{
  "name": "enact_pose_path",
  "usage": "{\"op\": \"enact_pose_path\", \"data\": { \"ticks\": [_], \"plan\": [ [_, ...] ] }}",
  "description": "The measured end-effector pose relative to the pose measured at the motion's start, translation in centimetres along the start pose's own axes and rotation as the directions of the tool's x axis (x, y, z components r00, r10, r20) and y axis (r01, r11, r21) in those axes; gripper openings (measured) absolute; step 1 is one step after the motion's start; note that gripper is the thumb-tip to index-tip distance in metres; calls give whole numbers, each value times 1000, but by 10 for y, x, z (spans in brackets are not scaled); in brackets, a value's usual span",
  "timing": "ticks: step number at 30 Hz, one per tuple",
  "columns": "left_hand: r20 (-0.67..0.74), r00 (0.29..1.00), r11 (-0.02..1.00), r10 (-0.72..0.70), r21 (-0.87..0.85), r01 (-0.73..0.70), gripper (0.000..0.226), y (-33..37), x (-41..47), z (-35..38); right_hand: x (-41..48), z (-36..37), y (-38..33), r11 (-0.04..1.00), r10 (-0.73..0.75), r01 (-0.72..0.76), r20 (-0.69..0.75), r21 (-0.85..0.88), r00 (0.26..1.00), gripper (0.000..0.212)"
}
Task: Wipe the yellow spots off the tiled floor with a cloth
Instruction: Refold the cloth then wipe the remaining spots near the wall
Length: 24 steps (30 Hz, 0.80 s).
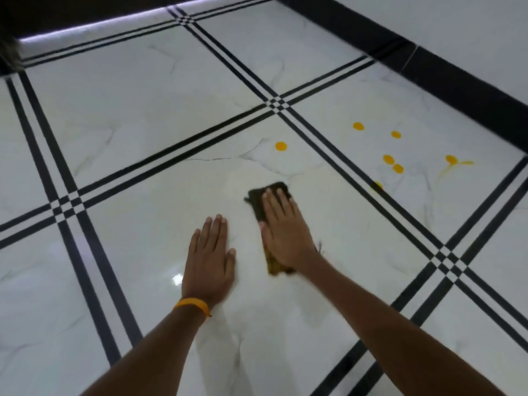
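My right hand (pixel 283 230) presses flat on a dark cloth (pixel 258 202) on the white marble-look tiled floor (pixel 143 124); the cloth's near end is stained yellow and pokes out under my wrist. My left hand (pixel 210 255) lies flat on the tile beside it, fingers apart, holding nothing, with an orange band on the wrist. One yellow spot (pixel 281 146) sits on the same tile beyond the cloth. Several more yellow spots (pixel 388 159) dot the tile to the right, one of them a smeared spot (pixel 454 162) with streaks, and another spot (pixel 377 184) lies by the black stripe.
Black double stripes (pixel 343 167) cross the floor between the tiles. A black skirting board (pixel 428 61) and a pale wall run along the far right. A dark edge with a light strip (pixel 100 24) bounds the far side.
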<state>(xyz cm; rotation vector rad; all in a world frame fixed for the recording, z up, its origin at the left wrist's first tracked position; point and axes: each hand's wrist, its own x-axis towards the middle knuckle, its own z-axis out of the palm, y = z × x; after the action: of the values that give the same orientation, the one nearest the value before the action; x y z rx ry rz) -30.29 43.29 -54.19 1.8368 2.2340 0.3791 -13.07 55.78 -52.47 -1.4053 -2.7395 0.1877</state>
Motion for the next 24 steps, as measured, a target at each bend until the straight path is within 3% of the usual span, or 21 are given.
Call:
{"op": "enact_pose_path", "data": {
  "ticks": [2, 4, 7, 10, 11, 14, 16, 21, 24],
  "plan": [
    [-18, 1000, 1000, 5, 11, -4, 66, 1, 1, 0, -54, -3, 6, 994, -106, 105, 75, 12, 992, 64],
    [-24, 1000, 1000, 2, 8, -2, 66, 2, -3, 2, -76, -6, 44, 998, -67, 66, 68, 11, 995, 65],
    [-40, 999, 1000, 13, 24, -12, 66, 3, -1, 3, -18, -14, 112, 976, 218, -218, -21, -3, 976, 77],
    [-57, 998, 1000, 6, 14, -5, 66, 6, -4, 3, 41, -14, 95, 897, 441, -439, -46, 48, 896, 81],
    [-58, 998, 1000, 8, 8, -8, 66, 7, -5, 1, 42, -9, 74, 914, 405, -402, -68, 52, 912, 78],
    [-83, 996, 997, 29, 76, -23, 56, 2, 24, -13, -23, 4, 34, 998, 65, -64, -51, 18, 997, 69],
    [-130, 991, 998, -26, 55, 33, 50, -6, 70, -26, -52, -5, 58, 999, 14, -14, 11, 50, 1000, 70],
    [71, 997, 994, 17, 108, -24, 82, -28, 162, -23, 37, -15, 156, 943, 332, -330, -75, 42, 940, 81],
    [16, 999, 983, 27, 180, -30, 80, -32, 175, -11, 116, -17, 143, 899, 437, -432, -87, 73, 895, 84]
  ]
}}
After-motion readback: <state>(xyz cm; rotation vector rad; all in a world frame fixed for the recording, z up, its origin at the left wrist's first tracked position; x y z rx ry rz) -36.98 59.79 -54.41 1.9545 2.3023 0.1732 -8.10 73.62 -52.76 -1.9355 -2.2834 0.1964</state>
